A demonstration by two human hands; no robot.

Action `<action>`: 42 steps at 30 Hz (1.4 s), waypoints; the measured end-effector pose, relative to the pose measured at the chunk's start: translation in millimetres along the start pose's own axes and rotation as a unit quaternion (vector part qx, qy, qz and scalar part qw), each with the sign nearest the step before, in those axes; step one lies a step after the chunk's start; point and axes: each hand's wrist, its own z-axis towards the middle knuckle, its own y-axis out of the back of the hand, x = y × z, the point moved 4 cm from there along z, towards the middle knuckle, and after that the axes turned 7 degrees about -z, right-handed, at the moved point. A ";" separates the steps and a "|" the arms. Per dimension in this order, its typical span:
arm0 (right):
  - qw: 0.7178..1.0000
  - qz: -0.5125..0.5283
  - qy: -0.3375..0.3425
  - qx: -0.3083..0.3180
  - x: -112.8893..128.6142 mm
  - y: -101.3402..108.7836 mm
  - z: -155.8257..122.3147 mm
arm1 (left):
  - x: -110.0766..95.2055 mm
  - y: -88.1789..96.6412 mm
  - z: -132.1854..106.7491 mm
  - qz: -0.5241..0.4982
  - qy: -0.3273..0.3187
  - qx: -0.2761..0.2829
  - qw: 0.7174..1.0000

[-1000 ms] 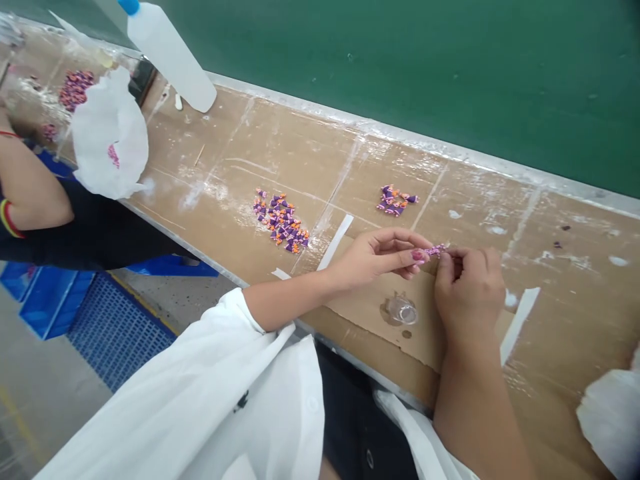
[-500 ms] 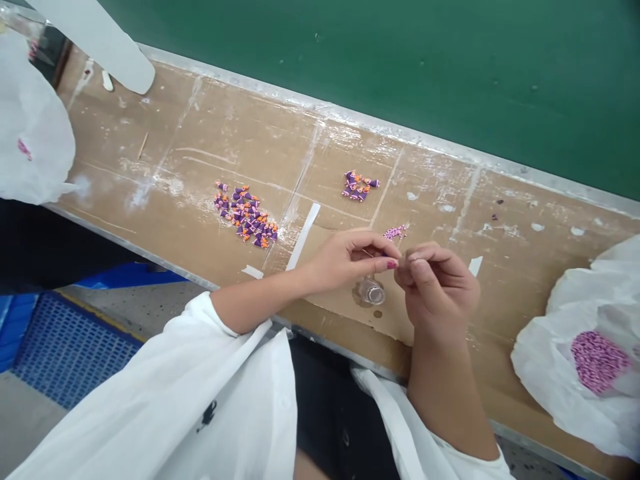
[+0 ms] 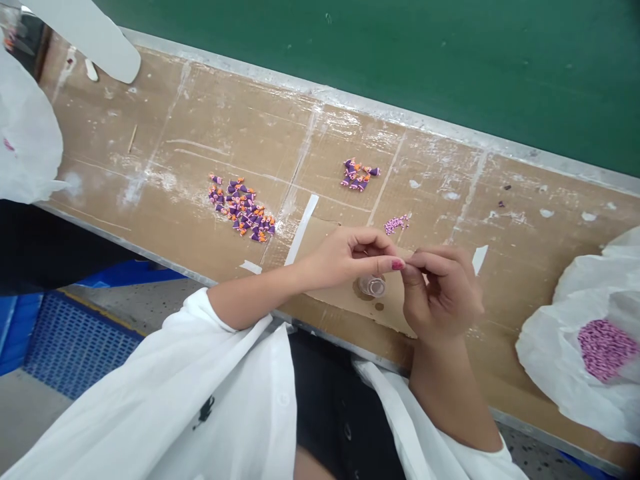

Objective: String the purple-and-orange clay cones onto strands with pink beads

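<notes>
My left hand point(image 3: 350, 257) and my right hand point(image 3: 443, 293) meet fingertip to fingertip above the cardboard-covered bench point(image 3: 200, 133). Both are pinched closed on something too small to make out. Just below the fingertips stands a small clear round cup point(image 3: 373, 287). A little pink strip of beads point(image 3: 397, 223) lies on the cardboard just beyond my hands. Farther off sit a small pile of purple and orange pieces point(image 3: 359, 175) and a larger pile of them point(image 3: 243, 208) to the left.
A white bag point(image 3: 560, 360) holding pink beads point(image 3: 604, 347) lies at the right. Another white bag point(image 3: 25, 143) lies at the far left, with a white plastic bottle point(image 3: 85, 33) above it. A green wall point(image 3: 400, 47) backs the bench. Blue crates point(image 3: 65, 340) stand on the floor.
The pink beaded strip that was between my fingers a second ago now lies on the cardboard. My hands came back together in a pinch. The view swung right, bringing the bag of pink beads into sight.
</notes>
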 end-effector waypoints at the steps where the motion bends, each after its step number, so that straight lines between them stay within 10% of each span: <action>1: 1.000 -0.007 0.016 -0.003 1.2 0.2 0.6 | 0.1 -0.2 -0.2 0.002 0.004 0.001 1.000; 11: 0.997 0.071 -0.025 -0.022 1.5 -0.4 -2.5 | 3.1 -3.6 -1.3 -0.084 0.042 0.038 0.995; 22: 0.992 0.115 -0.049 0.029 1.1 1.5 2.4 | -4.2 -1.0 1.2 0.121 -0.081 0.051 0.988; 30: 0.975 0.194 -0.092 0.055 -6.8 6.5 3.0 | -0.9 1.4 1.9 0.054 -0.064 0.031 0.996; 42: 0.957 -0.003 0.046 0.285 3.9 18.6 11.0 | 6.2 17.7 8.7 0.003 -0.098 -0.044 0.994</action>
